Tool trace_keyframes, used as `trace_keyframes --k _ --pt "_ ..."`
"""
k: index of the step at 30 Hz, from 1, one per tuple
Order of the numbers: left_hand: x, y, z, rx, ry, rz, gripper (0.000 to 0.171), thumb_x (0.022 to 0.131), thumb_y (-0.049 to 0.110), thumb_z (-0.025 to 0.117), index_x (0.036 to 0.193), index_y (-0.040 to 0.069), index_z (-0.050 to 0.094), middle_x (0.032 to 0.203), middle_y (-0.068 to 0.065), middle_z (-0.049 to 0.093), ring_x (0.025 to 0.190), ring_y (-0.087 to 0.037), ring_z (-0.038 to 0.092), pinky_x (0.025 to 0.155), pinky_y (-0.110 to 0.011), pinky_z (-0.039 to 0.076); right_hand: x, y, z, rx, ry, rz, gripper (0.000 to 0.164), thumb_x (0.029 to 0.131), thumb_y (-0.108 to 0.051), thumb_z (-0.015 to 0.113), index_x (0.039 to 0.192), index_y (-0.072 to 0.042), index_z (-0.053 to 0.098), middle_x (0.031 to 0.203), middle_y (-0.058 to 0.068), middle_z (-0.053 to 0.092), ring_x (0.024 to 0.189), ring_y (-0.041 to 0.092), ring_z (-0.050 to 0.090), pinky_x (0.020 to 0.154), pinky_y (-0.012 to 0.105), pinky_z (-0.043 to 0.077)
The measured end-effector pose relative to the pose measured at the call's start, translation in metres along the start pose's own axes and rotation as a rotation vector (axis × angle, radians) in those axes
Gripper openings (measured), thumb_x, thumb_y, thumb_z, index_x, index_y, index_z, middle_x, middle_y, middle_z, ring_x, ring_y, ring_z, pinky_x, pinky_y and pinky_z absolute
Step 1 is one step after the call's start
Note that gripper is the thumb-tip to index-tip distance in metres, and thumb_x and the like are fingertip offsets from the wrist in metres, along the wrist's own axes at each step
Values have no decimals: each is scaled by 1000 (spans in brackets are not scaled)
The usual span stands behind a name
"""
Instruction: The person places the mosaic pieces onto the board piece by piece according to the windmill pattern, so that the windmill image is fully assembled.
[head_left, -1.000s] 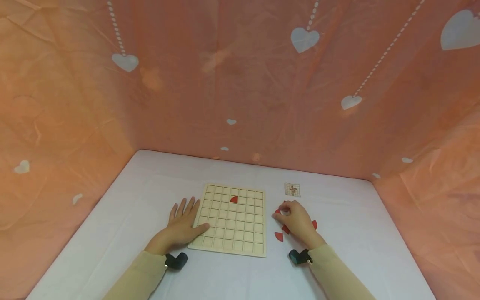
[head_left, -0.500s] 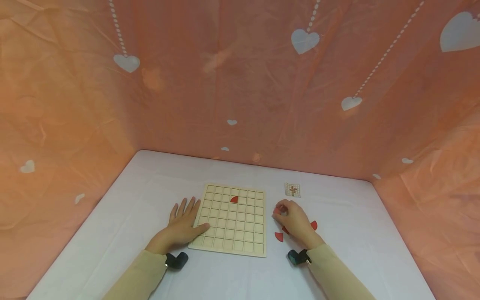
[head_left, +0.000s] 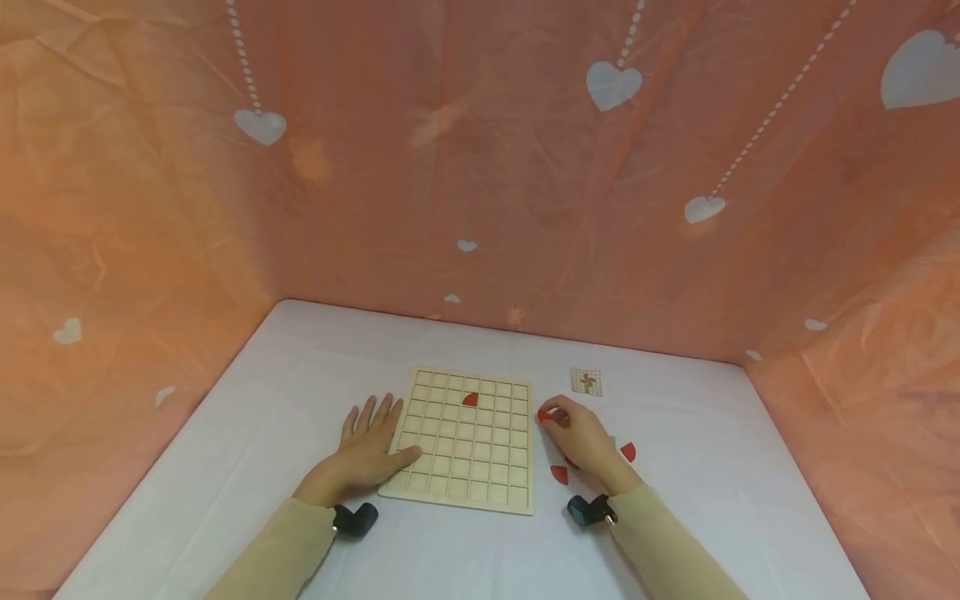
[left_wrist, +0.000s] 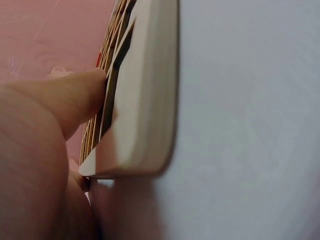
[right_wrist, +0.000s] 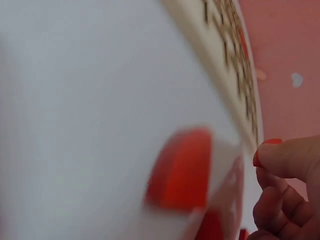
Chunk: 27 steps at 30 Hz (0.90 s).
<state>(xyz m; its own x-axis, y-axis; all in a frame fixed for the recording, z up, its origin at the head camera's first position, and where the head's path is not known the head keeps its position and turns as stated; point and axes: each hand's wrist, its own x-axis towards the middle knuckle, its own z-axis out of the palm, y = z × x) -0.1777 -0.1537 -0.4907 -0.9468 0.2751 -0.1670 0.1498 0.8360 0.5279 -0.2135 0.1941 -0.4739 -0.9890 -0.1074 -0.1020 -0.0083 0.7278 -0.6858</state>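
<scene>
A square wooden grid board [head_left: 465, 442] lies on the white table, with one red quarter-circle piece [head_left: 470, 400] set in a cell in its upper part. My left hand [head_left: 362, 454] rests flat at the board's left edge, fingers spread on the table side and thumb lying over the grid. Just right of the board, my right hand [head_left: 581, 432] pinches a red piece [head_left: 544, 415] between thumb and fingertips; the fingers cover part of it. Below and beside that hand lie loose red pieces, one quarter-circle [head_left: 559, 475] near the board and another [head_left: 628, 452] to the right.
A small card [head_left: 587, 382] with a printed grid and pinwheel figure lies beyond the right hand. A bit of green shows beside the right wrist. Pink-orange cloth [head_left: 480, 167] with pale hearts surrounds the table [head_left: 360, 333] at the back and sides.
My right hand has moved a little left and away from me, toward the board, carrying the pinched red piece. The left hand and the board have stayed in place.
</scene>
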Motion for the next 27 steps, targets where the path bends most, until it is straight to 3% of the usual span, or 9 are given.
trace_keyframes --k 8,14,21,27 --pt "2 0 2 0 -3 4 92 93 54 53 153 -2 11 160 -21 1 144 -39 -13 110 -55 -14 11 -24 18 70 7 -71 17 93 -21 65 111 -19 65 93 -1 59 84 17 55 66 29 48" --pt "3 1 4 2 -16 2 93 93 55 52 154 -1 10 160 -19 -1 144 -38 -13 110 -54 -14 12 -48 35 144 -33 -140 15 93 -16 65 107 -13 62 88 1 58 78 16 56 65 31 49" --pt "4 3 6 11 -16 3 92 93 55 53 154 0 11 160 -19 1 144 -37 -13 110 -54 -14 17 -61 57 95 -33 -222 11 93 -15 65 103 -12 62 84 -1 58 76 14 54 68 31 46" --pt "2 3 4 2 -10 11 92 93 55 53 153 -1 11 160 -20 1 144 -38 -13 110 -54 -14 20 -66 67 75 -15 -222 9 93 -18 65 101 -16 64 83 -3 59 75 14 53 67 31 45"
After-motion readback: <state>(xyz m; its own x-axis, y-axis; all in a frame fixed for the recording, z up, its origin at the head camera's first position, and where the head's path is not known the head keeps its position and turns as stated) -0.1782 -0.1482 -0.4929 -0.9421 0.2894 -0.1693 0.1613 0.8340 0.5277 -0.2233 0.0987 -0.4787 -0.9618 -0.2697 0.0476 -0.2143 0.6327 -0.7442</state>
